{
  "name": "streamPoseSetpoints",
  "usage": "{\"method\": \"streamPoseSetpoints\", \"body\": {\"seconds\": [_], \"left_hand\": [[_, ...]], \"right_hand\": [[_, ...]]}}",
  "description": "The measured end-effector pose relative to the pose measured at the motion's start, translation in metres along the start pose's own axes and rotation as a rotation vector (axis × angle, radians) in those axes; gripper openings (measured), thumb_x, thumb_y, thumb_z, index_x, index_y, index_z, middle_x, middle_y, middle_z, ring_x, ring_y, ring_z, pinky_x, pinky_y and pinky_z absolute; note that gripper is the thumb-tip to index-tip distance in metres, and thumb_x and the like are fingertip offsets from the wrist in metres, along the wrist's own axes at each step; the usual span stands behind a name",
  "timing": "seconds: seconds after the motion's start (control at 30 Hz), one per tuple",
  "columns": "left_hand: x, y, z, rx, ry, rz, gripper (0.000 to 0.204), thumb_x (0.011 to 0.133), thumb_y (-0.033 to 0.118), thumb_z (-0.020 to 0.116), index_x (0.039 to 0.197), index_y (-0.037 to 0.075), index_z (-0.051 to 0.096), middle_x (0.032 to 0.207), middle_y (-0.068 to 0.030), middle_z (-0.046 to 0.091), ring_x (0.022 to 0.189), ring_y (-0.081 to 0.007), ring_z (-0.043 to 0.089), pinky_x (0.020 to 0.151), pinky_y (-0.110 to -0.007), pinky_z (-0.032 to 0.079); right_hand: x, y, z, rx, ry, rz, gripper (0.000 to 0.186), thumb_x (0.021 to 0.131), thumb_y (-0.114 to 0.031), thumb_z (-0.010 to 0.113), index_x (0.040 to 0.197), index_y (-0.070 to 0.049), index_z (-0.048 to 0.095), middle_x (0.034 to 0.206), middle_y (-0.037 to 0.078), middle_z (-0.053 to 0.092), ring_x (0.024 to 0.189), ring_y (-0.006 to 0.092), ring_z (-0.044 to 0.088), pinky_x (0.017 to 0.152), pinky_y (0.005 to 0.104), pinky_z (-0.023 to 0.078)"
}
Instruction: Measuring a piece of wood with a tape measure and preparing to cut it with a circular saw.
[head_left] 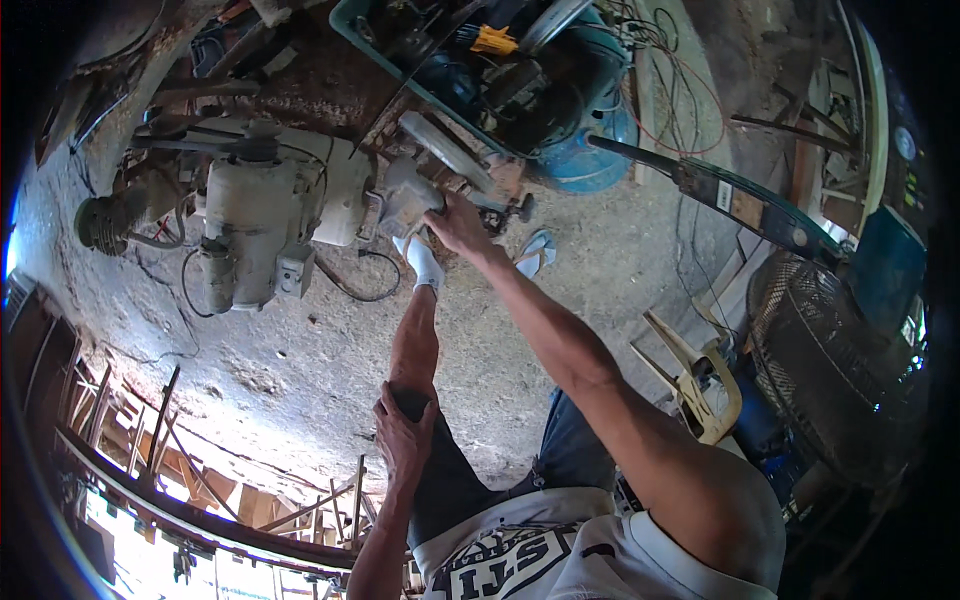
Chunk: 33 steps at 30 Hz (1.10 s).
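My right hand (462, 226) reaches forward over the floor, its fingers closed at the near right edge of a grey, dusty, blocky metal part (406, 188). What the fingertips press on is partly hidden, and I cannot tell the part's exact kind. Just beyond it lies a pale, long cylinder (445, 150), slanting down to the right. My left hand (403, 430) lies over my bent left knee with its fingers stretched out, holding nothing. A white-socked left foot (425, 265) is close below the metal part.
A large dusty motor-like machine (255, 220) stands at left, a cable trailing beside it. Ahead is a teal bin (375, 60) of tools and parts, with a blue round container (590, 160) by it. A caged fan (830, 370) and beige plastic chair (712, 395) are at right.
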<state>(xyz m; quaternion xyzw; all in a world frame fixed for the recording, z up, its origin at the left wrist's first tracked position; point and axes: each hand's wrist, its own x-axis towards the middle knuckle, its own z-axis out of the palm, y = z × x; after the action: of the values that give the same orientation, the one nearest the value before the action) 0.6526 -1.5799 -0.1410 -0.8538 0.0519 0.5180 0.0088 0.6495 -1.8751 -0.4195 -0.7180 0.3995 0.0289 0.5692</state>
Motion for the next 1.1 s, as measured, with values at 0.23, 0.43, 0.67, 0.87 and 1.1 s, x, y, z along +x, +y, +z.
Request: {"method": "streamPoseSetpoints", "body": {"seconds": [0.23, 0.43, 0.67, 0.87, 1.1], "left_hand": [[0.001, 0.009, -0.006, 0.006, -0.002, 0.019, 0.096, 0.09, 0.044, 0.081, 0.163, 0.005, 0.034, 0.144, -0.03, 0.054, 0.13, -0.0496, 0.059, 0.107, -0.058, 0.051], [-0.003, 0.002, 0.0, 0.058, 0.032, 0.031, 0.096, 0.09, 0.048, 0.08, 0.162, 0.004, 0.035, 0.141, -0.0309, 0.056, 0.123, -0.0518, 0.063, 0.103, -0.059, 0.052], [-0.01, 0.001, 0.016, 0.061, -0.001, 0.017, 0.095, 0.089, 0.047, 0.08, 0.161, 0.003, 0.038, 0.143, -0.0318, 0.056, 0.126, -0.0509, 0.063, 0.105, -0.058, 0.053], [-0.015, -0.008, 0.022, 0.044, 0.01, 0.012, 0.092, 0.089, 0.046, 0.08, 0.16, 0.004, 0.039, 0.144, -0.0313, 0.055, 0.125, -0.05, 0.063, 0.105, -0.057, 0.053], [0.111, 0.043, 0.081, -0.023, 0.19, 0.499, 0.048, 0.101, 0.03, 0.068, 0.139, 0.001, 0.062, 0.126, -0.0265, 0.068, 0.123, -0.0456, 0.064, 0.103, -0.053, 0.052]], "right_hand": [[-0.096, -0.038, -0.038, 0.027, -0.028, 0.077, 0.048, 0.089, -0.024, 0.072, 0.126, 0.005, 0.063, 0.11, 0.028, 0.069, 0.103, 0.0433, 0.069, 0.089, 0.0471, 0.054], [-0.197, -0.072, -0.048, 0.082, 0.029, 0.145, 0.052, 0.09, -0.024, 0.076, 0.131, 0.003, 0.062, 0.116, 0.026, 0.07, 0.106, 0.0391, 0.07, 0.093, 0.046, 0.054], [-0.244, -0.097, -0.055, 0.491, 0.114, 0.406, 0.04, 0.09, -0.022, 0.075, 0.121, 0.002, 0.064, 0.095, 0.01, 0.067, 0.089, 0.0214, 0.063, 0.084, 0.0379, 0.052], [-0.271, -0.131, -0.097, 0.746, 0.289, 0.446, 0.033, 0.09, -0.011, 0.073, 0.121, 0.0, 0.069, 0.102, 0.004, 0.071, 0.099, 0.0144, 0.068, 0.093, 0.0341, 0.054], [-0.29, -0.149, -0.181, 1.116, 0.432, 0.434, 0.04, 0.091, -0.013, 0.068, 0.129, -0.004, 0.058, 0.102, 0.005, 0.062, 0.103, 0.0217, 0.06, 0.108, 0.0404, 0.046]]}}
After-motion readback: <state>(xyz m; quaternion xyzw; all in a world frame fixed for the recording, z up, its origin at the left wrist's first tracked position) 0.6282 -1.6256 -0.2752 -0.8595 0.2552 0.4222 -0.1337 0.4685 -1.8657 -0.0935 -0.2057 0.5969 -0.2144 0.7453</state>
